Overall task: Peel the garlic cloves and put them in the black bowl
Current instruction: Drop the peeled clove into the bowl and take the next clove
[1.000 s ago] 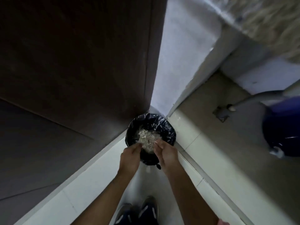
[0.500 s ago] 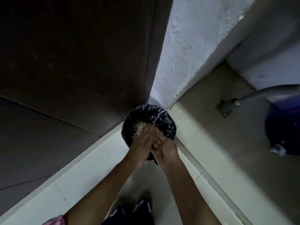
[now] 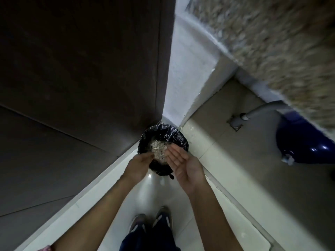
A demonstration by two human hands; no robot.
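Observation:
A small bin lined with a black plastic bag point(image 3: 178, 137) stands on the floor in the corner between a dark door and a white wall. A heap of pale garlic peels point(image 3: 158, 149) lies inside it. My left hand point(image 3: 138, 165) hovers over the bin's near left rim, back up, fingers relaxed and empty. Over the near right rim, my right hand point(image 3: 181, 160) is turned palm up with straight fingers and holds nothing. No garlic cloves and no black bowl are in view.
A dark wooden door point(image 3: 81, 78) fills the left. A speckled stone counter point(image 3: 281, 42) overhangs at upper right. Below it are a grey pipe point(image 3: 262, 109) and a blue container point(image 3: 304, 142). My shoes point(image 3: 152, 223) stand on pale floor tiles.
My hands were rubbing together over the bin; they have now separated, and the right hand has turned palm up. The view has tilted up, bringing the counter into sight.

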